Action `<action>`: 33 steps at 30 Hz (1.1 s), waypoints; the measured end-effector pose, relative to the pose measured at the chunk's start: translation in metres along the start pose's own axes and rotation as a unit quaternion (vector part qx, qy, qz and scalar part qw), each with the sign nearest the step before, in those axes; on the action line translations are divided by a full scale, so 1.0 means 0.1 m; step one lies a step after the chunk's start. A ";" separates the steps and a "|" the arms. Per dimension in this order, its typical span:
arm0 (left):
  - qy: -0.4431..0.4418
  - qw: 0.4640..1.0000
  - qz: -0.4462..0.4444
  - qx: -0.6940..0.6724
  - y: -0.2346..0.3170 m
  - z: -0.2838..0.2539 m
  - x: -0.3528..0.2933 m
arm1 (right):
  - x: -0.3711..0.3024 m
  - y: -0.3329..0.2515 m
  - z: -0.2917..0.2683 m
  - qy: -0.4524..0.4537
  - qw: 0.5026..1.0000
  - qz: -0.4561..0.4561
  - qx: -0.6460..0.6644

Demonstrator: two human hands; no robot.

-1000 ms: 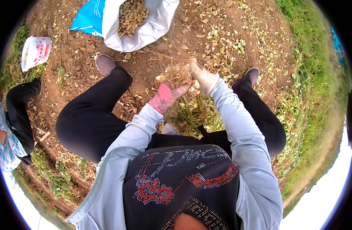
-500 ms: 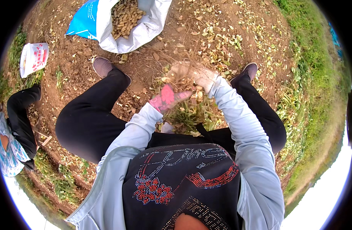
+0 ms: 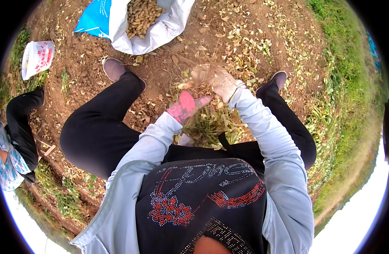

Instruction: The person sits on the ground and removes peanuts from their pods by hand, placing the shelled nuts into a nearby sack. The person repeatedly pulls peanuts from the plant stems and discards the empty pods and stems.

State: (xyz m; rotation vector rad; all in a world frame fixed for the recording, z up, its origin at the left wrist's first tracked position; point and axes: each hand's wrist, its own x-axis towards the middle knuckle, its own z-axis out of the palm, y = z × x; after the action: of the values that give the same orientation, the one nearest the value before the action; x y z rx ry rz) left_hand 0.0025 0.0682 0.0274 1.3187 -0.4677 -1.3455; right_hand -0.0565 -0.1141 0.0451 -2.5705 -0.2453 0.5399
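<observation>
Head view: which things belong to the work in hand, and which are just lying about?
In the work:
Leafy plants, below both hands
Tangled dry roots, at the gloved left hand and gloved right hand
Open peanut sack, farther ahead, probably

Apparently just about:
White bucket, far left
Scattered dry leaves
Green grass, right

Brn soil (image 3: 84,63) w/ grass (image 3: 351,93) at R, sky (image 3: 360,201) prob. overcast.

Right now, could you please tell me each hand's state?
Pink-floral-gloved left hand: closed on a green leafy plant bundle.
Cream-knit-gloved right hand: among tan stringy roots; open or closed, unclear.
</observation>
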 end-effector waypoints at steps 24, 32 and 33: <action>-0.109 0.980 0.044 -0.161 -0.41 0.03 0.14 | 0.15 0.22 0.21 0.005 0.962 -0.139 0.236; -0.224 0.952 0.063 -0.200 -0.30 0.11 0.05 | 0.07 -0.08 -0.15 -0.151 0.838 -0.009 0.524; -0.235 0.951 0.070 -0.187 -0.32 0.10 0.08 | 0.03 -0.09 -0.17 -0.143 0.835 0.012 0.532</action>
State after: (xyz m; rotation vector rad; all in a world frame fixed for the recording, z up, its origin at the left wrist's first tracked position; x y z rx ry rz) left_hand -0.0174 0.0668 -0.0003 0.6372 -0.5811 -1.5392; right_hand -0.0471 -0.1123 0.0619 -1.4015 0.0139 0.7838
